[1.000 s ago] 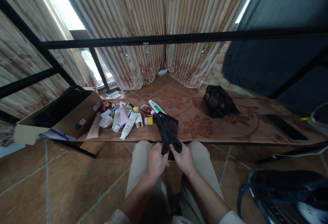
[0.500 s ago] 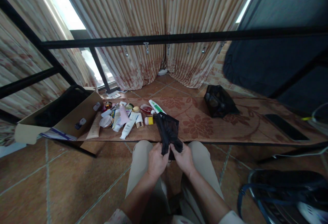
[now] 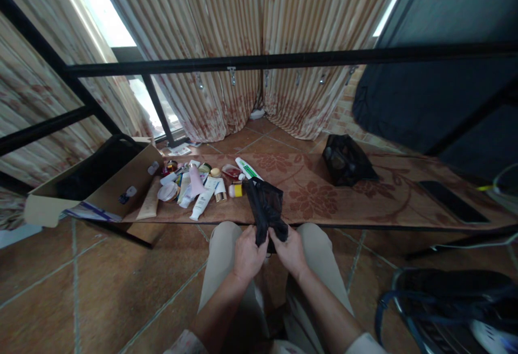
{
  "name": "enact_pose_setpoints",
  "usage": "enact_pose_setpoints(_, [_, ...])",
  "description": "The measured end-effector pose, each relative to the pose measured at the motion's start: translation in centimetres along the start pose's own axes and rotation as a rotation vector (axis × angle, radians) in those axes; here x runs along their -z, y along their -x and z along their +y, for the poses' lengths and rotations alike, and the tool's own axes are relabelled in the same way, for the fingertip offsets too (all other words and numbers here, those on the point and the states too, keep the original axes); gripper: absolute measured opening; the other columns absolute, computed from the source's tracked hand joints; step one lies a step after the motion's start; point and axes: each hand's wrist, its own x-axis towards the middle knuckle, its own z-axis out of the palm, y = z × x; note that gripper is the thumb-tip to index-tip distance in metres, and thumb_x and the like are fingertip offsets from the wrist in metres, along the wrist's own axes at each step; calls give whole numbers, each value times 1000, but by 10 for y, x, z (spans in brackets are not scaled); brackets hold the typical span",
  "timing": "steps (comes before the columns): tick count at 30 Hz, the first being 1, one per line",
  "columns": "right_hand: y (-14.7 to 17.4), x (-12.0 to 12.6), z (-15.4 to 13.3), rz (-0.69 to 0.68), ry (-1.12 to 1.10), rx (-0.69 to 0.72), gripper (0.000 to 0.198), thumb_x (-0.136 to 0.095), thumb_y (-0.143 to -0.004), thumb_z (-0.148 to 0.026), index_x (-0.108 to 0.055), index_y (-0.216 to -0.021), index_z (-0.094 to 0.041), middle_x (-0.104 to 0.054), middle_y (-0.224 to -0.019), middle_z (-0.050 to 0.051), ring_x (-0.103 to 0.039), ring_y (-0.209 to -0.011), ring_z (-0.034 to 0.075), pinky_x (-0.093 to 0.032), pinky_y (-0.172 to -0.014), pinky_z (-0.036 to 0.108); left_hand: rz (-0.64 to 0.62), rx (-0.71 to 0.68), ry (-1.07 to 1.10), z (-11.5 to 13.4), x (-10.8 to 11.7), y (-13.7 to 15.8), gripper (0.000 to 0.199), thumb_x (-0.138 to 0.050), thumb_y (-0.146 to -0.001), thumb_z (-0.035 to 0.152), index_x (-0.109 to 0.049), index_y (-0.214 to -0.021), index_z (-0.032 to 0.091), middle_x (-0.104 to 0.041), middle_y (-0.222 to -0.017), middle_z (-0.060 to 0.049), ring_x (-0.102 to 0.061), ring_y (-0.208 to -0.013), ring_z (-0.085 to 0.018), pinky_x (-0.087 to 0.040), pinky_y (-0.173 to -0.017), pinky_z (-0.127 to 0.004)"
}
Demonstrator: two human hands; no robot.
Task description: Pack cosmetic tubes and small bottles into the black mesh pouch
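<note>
A black mesh pouch (image 3: pixel 267 203) hangs over the front edge of the bench, its near end gathered between my hands above my knees. My left hand (image 3: pixel 249 250) pinches the left side of its edge. On the right side, my right hand (image 3: pixel 289 249) grips the same fabric, thumbs close together. Just beyond the pouch lie a white and green tube (image 3: pixel 248 169) and a small yellow and white bottle (image 3: pixel 235 190). A pile of cosmetics spreads to the left, among them a white tube (image 3: pixel 203 200), a pink bottle (image 3: pixel 195 178) and a round compact (image 3: pixel 167 192).
A second black mesh pouch (image 3: pixel 346 160), with things inside, stands on the bench at right. Past it lies a dark phone (image 3: pixel 453 201). An open cardboard box (image 3: pixel 109 189) occupies the left end. A black metal rail (image 3: pixel 275 61) crosses above; a dark chair (image 3: pixel 449 305) is at lower right.
</note>
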Motion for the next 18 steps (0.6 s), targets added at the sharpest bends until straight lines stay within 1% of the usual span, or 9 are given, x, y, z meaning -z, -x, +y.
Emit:
enact_pose_setpoints(12, [0, 0, 3, -10, 6, -12, 26, -58, -82, -38, -69, -91, -15, -74, -89, 9, -69, -78, 22, -55, -74, 34, -13, -1, 23, 1, 1, 0, 19, -47, -91, 30, -61, -89, 17, -66, -85, -7, -65, -80, -19, -50, -70, -28])
enact_pose_setpoints(18, [-1, -1, 3, -8, 7, -8, 27, -58, -82, -38, -70, -90, -15, -74, -90, 9, -70, -80, 23, -55, -74, 34, -24, 39, 17, 2, 0, 0, 19, -48, -90, 30, -61, -87, 17, -66, -85, -7, -64, -79, -19, -48, -69, -27])
